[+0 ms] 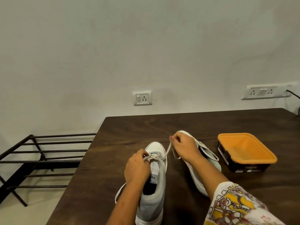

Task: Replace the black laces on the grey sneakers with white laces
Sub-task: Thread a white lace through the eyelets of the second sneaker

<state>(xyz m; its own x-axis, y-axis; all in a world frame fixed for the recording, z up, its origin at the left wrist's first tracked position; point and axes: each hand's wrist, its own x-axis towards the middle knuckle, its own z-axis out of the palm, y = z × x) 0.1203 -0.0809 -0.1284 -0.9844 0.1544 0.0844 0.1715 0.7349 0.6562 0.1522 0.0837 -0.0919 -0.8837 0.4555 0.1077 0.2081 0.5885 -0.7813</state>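
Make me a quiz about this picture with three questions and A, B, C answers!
1. Where is the tub?
A. on the floor
B. on the table
C. on a shelf

2. What colour is the lace?
A. white
B. black
C. red

3. What is the right hand doing?
A. lying flat
B. holding the tub
C. pinching the lace

Answers:
1 B: the tub stands on the dark table top.
2 A: the strand running up to the right hand is white.
3 C: its fingertips nip the lace and hold it up.
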